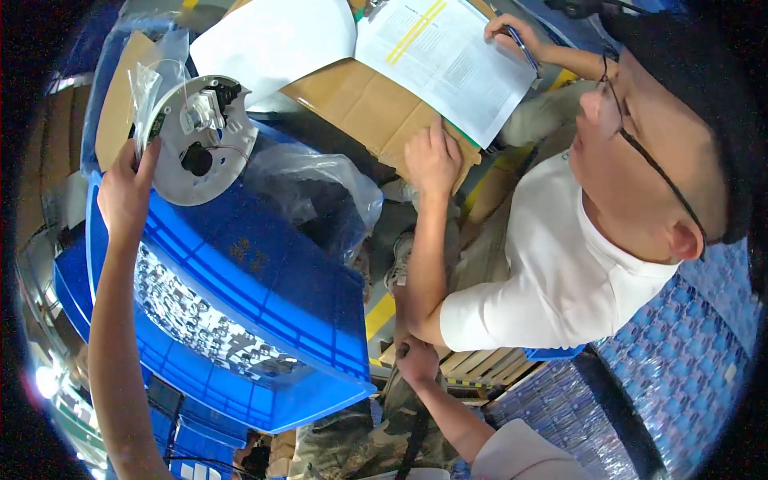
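My left hand [124, 192] is raised and grips the rim of a round white plastic device [210, 164], whose open face shows a small white module and thin wires. A small clear bag [146, 80] hangs at its upper edge. It is held above a blue plastic crate [264, 272] filled with several small dark and white parts [192, 316]. My right hand [418, 362] is curled closed with nothing visible in it, touching the elbow of a person in a white shirt [560, 272].
That person presses one hand [432, 156] on a cardboard sheet [368, 104] and holds a pen [522, 46] over a printed document [448, 56]. A clear plastic bag [320, 184] lies behind the crate. Blue wrapped packs [680, 360] are stacked at right, beside a wooden pallet [480, 364].
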A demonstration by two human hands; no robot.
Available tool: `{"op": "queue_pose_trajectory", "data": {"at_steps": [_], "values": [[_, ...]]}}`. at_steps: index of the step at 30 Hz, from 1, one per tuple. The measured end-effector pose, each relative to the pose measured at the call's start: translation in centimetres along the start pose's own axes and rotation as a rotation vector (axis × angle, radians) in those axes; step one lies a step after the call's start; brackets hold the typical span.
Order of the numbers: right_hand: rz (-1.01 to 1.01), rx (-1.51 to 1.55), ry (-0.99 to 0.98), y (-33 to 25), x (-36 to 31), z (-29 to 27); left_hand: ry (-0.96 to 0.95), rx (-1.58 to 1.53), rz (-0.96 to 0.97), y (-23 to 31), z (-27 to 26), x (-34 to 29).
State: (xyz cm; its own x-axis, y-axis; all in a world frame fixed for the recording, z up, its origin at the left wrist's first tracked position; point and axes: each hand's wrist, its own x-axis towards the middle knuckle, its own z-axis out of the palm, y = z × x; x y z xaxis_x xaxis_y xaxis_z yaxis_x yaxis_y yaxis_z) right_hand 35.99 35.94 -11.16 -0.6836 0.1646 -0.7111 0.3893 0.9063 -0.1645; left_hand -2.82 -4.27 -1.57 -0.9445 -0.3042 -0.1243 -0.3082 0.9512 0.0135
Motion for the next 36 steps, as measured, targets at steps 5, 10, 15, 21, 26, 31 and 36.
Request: {"op": "queue_pose_trajectory", "data": {"at_steps": [5,10,15,21,26,31,36], "values": [[-0.007,0.014,-0.012,-0.5,0.2,-0.5,0.008,0.03,0.004,-0.4,0.1,0.1],[0.018,0.032,-0.078,-0.2,0.4,-0.8,-0.173,0.096,-0.104,0.2,-0.3,0.2],[-0.006,0.058,-0.031,0.3,0.5,-0.5,0.007,0.059,-0.019,0.5,-0.2,-0.2],[0.031,0.064,-0.067,0.3,0.7,-1.1,-0.014,0.092,-0.026,0.2,0.0,0.0],[0.008,0.058,-0.039,-0.2,0.9,-1.3,-0.009,0.074,-0.024,-0.3,-0.1,0.0],[0.008,0.047,-0.034,-0.2,1.0,-1.7,-0.009,0.064,-0.033,-0.2,0.2,0.1],[0.0,0.028,-0.012,-0.2,1.2,-2.0,-0.01,0.037,-0.034,-0.2,0.1,0.2]]}}
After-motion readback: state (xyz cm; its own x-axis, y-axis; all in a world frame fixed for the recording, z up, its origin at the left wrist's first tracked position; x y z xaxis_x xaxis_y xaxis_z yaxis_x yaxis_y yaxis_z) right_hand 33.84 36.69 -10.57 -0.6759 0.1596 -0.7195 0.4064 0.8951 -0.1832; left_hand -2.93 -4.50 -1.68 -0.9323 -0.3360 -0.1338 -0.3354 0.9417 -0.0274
